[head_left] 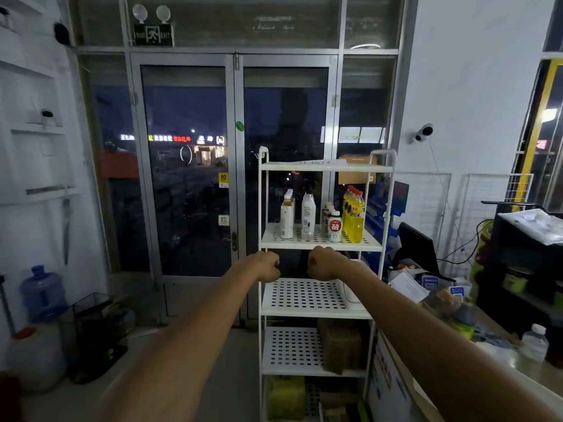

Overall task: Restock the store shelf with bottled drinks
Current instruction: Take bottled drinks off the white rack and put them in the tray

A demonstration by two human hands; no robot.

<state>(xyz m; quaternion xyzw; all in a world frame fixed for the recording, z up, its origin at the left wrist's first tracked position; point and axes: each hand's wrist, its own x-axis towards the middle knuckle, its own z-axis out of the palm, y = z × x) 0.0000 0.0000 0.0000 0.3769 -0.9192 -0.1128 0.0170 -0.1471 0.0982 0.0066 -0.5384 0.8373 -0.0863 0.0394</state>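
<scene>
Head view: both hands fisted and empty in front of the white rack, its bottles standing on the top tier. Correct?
No. The head view shows the bottles on the second tier down; the top tier holds only a sheet of paper. The left hand and right hand are fisted and empty in front of the white rack, as stated.

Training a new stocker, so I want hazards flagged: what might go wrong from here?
The yellow bottles stand at the right front corner of the shelf; a bump from the right hand just below might tip them off. The small white bottle sits near the front edge too.
</scene>
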